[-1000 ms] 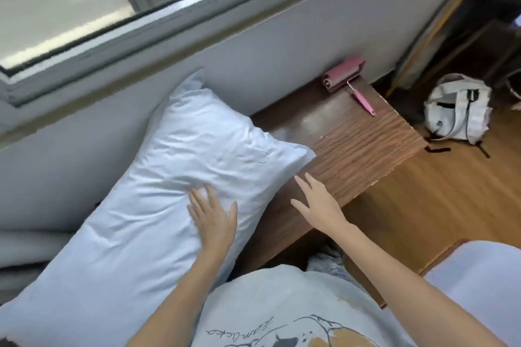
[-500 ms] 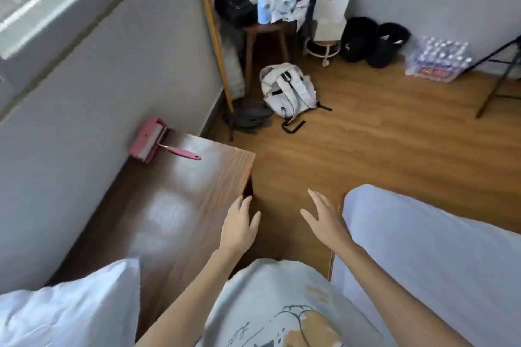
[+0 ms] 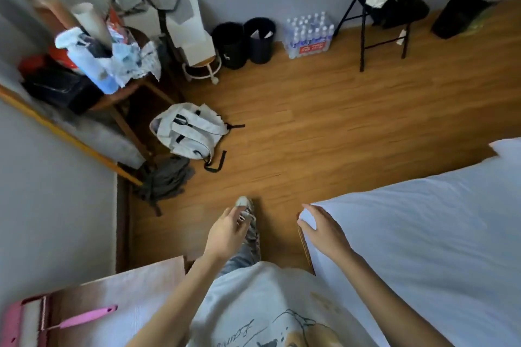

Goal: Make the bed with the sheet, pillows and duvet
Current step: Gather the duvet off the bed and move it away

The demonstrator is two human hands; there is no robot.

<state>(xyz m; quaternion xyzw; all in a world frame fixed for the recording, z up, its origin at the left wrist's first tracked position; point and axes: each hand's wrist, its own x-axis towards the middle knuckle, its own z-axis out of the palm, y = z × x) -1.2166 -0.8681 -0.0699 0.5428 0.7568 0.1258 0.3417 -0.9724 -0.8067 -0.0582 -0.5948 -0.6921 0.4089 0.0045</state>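
Observation:
The bed fills the right side, covered by a white sheet (image 3: pixel 423 234) that lies smooth over the mattress corner. My right hand (image 3: pixel 324 229) hovers at that near corner, fingers loosely spread, holding nothing; whether it touches the sheet I cannot tell. My left hand (image 3: pixel 227 232) hangs over the wooden floor in front of my leg and shoe, fingers relaxed and empty. No pillow or duvet shows in the view.
A wooden bedside table (image 3: pixel 132 301) at lower left carries a pink lint roller (image 3: pixel 33 324). A white backpack (image 3: pixel 191 132) and grey cloth lie on the floor. A cluttered stool, two dark bins, a bottle pack (image 3: pixel 308 36) and a black folding chair (image 3: pixel 380 8) line the far wall.
My view has swung right, away from the pillow by the window toward the floor and bed. Both hands left the pillow and table; the right one now reaches the sheet corner.

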